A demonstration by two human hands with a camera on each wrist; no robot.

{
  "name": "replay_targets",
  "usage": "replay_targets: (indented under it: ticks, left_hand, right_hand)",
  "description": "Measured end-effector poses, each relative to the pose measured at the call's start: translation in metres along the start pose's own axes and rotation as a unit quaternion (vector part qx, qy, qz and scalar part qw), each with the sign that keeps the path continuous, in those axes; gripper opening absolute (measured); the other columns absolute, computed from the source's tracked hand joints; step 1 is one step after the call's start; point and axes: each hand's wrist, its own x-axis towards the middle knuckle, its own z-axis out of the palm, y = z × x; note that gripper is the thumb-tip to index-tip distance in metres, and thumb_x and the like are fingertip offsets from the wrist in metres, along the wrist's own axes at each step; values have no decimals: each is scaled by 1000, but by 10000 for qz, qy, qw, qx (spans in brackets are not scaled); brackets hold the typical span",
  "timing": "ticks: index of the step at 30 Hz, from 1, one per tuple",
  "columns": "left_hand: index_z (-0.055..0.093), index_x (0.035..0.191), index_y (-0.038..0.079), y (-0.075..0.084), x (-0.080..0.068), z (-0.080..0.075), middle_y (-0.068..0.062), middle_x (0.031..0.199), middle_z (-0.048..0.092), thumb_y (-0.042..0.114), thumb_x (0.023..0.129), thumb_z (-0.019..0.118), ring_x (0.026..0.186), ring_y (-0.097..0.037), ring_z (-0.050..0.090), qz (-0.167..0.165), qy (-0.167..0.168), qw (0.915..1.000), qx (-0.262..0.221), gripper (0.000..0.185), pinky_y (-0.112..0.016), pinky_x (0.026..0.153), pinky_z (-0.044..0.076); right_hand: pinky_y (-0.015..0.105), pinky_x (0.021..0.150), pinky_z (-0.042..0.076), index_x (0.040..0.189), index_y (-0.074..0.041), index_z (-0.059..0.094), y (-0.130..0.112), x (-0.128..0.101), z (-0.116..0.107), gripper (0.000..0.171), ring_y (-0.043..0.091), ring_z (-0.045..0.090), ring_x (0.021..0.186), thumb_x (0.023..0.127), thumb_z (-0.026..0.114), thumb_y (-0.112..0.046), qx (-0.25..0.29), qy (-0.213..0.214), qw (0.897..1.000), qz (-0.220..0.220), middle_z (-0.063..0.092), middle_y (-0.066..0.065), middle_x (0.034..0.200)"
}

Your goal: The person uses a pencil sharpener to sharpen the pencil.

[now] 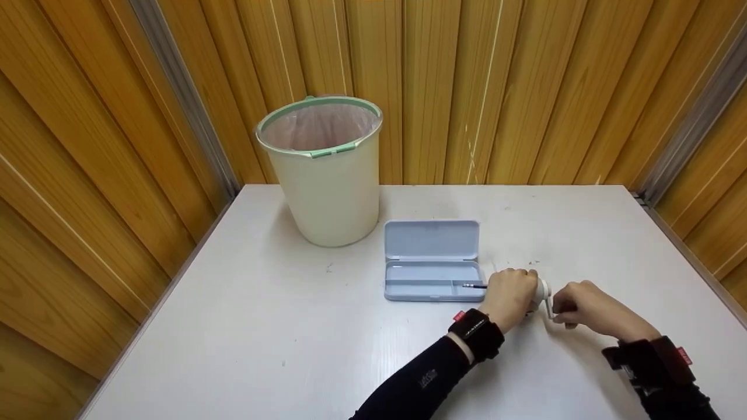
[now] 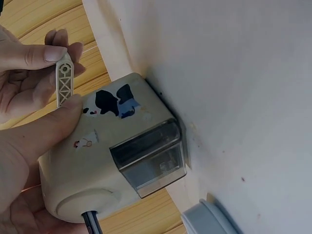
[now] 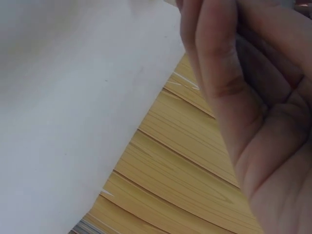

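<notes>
**Desk:** What are the hands doing?

**Caption writer:** On a white table (image 1: 292,326), the left hand (image 1: 510,294) wraps its fingers over a cream desktop pencil sharpener (image 2: 117,156), bracing it just right of an open blue pencil case (image 1: 432,259). A dark pencil (image 1: 475,286) enters the sharpener's front. The right hand (image 1: 583,303) pinches the crank handle (image 2: 63,80) between thumb and fingers.

**Desk:** Any risk from here?

**Caption writer:** Likely. If the bracing hand eases, cranking could skid the sharpener across the smooth tabletop. Hard turning could snap the lead. The clear shavings drawer (image 2: 148,163) could slide loose and spill, well apart from the lined bin (image 1: 321,169).
</notes>
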Motion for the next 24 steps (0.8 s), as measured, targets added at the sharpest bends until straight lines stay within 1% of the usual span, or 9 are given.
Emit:
replay_targets:
  ticks: [6, 14, 20, 24]
  left_hand:
    - [70, 95, 26, 0, 0, -1, 14, 85, 71, 31, 78, 80, 69, -3, 64, 79, 55, 9999, -85, 21, -16, 57, 51]
    - [70, 95, 26, -1, 1, -1, 14, 85, 71, 31, 78, 80, 68, -2, 63, 86, 17, 9999, -98, 20, -16, 57, 51]
    - [70, 95, 27, -1, 1, -1, 15, 85, 71, 24, 81, 77, 69, -2, 64, 93, 8, 9999, -74, 15, -16, 57, 51]
    - [70, 95, 27, 0, 0, -1, 16, 85, 70, 24, 81, 77, 69, -2, 63, 58, 29, 10000, -3, 16, -15, 57, 51]
  right_hand:
    - [20, 52, 47, 71, -3, 68, -4, -1, -1, 9, -2, 55, 56, 78, 72, 2, 10, -8, 10000, 11, 68, 3, 63]
    - [20, 51, 47, 70, -4, 66, -10, -4, -7, 13, -2, 54, 56, 78, 72, 3, -68, 120, 9998, -137, 65, 1, 63]
    - [20, 52, 45, 73, -5, 68, -14, -7, -13, 10, -3, 55, 58, 78, 72, 3, -170, 255, 9993, -190, 67, 1, 65]
    - [20, 53, 47, 73, -5, 68, -15, -7, -16, 9, -4, 55, 59, 79, 72, 2, -181, 369, 9988, -281, 67, 0, 66]
